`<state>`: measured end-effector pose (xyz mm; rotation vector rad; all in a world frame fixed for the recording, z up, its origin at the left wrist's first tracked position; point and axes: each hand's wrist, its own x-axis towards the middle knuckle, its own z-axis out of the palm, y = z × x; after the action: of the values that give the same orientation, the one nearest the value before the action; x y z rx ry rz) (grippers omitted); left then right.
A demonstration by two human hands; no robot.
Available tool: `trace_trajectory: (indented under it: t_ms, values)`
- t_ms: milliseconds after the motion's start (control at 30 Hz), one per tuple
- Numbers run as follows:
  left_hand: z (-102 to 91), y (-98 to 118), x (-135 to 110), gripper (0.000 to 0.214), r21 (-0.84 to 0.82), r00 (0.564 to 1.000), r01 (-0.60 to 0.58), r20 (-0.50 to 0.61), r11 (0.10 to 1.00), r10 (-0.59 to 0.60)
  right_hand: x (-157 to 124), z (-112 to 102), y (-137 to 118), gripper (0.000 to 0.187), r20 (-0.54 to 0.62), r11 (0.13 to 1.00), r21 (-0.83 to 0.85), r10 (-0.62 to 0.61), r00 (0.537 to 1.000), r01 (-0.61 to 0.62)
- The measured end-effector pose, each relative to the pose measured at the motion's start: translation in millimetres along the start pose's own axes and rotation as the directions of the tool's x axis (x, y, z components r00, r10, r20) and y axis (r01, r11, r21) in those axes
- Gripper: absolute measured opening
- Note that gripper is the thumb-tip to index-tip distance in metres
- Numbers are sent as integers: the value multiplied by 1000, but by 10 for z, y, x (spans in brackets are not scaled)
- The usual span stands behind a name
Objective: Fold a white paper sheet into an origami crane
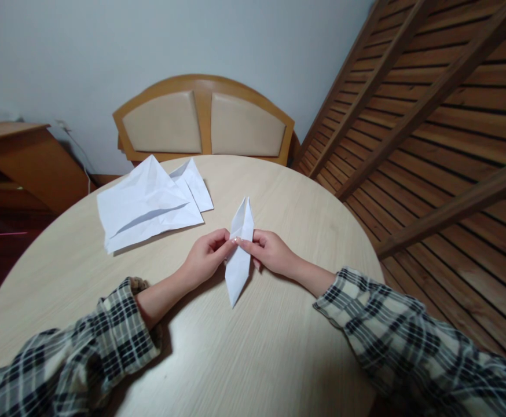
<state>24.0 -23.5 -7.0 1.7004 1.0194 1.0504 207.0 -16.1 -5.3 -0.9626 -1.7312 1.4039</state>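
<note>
A white folded paper piece [239,255], long and pointed at both ends, is held just above the round table [244,359]. My left hand [207,255] pinches its left edge near the middle, fingers closed. My right hand [268,250] pinches its right edge at the same height, thumb and forefinger pressed together. Both fingertips meet at the paper's middle. Plaid sleeves cover both forearms.
Creased white paper sheets [149,202] lie on the table at the back left, one partly under the other. A wooden chair with padded back [203,119] stands behind the table. Slatted wooden wall [431,116] is to the right; a wooden cabinet [27,162] at the left.
</note>
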Motion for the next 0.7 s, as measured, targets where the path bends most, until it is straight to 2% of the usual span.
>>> trace_trajectory:
  t_ms: [133,300,500,700]
  values:
    - [5,28,-3,37,32,1000,-4,28,999,3,18,-15,38,44,29,999,-14,-32,999,33]
    - [8,-10,1,37,89,998,-19,62,996,14,29,-37,77,42,22,1000,1,-2,1000,2]
    - [-7,-43,-4,37,84,995,-8,98,996,0,12,-52,26,45,-14,996,-84,-7,1000,5]
    - [-3,-18,-23,37,99,989,19,144,995,-33,10,-74,-42,46,-68,998,-64,12,998,-17]
